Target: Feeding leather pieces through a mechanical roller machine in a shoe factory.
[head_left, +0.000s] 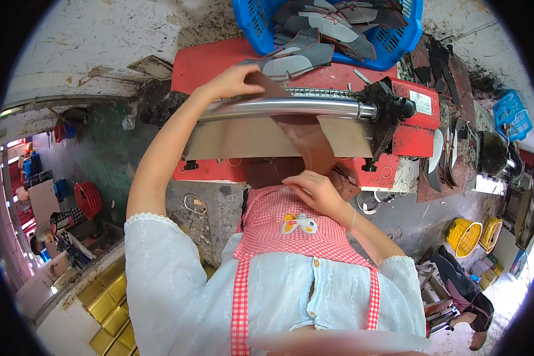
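Note:
My left hand reaches over the far side of a shiny metal roller, its fingers curled on the end of a dark brown leather-like piece. A reddish-brown piece of similar material slants across the metal plate on the near side of the roller; whether the two are one piece is hidden by the roller. Close to my apron, my right hand has its fingers together at the edge of a dark brown flat piece by my lap. The underside of its fingertips is hidden.
Behind the red machine stands a blue basket full of cut pieces, with more cut pieces lying before it. Further pieces lie to the right. Yellow baskets and another person are at lower right.

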The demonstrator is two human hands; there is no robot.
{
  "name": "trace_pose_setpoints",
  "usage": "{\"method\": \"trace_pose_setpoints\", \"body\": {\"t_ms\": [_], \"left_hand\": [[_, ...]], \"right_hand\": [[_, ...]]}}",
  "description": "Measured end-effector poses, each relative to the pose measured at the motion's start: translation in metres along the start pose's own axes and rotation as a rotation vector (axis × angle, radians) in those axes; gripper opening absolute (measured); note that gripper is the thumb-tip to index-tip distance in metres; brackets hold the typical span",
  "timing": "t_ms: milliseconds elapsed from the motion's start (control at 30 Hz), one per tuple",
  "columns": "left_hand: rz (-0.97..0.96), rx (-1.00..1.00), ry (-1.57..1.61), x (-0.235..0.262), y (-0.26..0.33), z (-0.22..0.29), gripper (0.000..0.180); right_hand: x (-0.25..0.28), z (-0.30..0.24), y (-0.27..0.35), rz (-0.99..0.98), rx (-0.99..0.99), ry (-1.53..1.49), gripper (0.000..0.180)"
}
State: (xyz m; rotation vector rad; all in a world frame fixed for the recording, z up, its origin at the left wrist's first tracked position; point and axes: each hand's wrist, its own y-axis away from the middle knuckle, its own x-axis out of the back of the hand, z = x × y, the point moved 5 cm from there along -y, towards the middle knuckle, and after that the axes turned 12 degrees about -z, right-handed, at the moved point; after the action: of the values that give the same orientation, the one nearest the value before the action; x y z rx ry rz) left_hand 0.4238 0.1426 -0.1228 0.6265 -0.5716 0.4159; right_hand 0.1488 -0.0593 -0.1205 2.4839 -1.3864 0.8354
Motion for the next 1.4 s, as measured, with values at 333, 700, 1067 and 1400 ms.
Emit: {"method": "trace_pose_setpoints", "body": {"t_ms": [333,700,1067,1400], "left_hand": [[0.136,-0.219,0.083,0.096,0.016,0.053,0.036],[-0.128,-0.067,-0.488,-0.01,0.016,0.004,0.03],[0.06,-0.195,-0.145,0.092,-0.02,0.064,0.061],[0.539,-0.721,-0.352,0.183,-0.031,0.134,0.038]], "right_hand": [[-0.042,0.05,0.002,-0.114,-0.002,0.389,0.041],[0.045,-0.014,-0.032,0.405,-0.213,-0.006,0.04],[-0.061,0.103,0.039,-0.163,-0.44,0.348,0.071],[-0.061,0.115,0.043,-0.192,-0.514,0.269,0.066]]}}
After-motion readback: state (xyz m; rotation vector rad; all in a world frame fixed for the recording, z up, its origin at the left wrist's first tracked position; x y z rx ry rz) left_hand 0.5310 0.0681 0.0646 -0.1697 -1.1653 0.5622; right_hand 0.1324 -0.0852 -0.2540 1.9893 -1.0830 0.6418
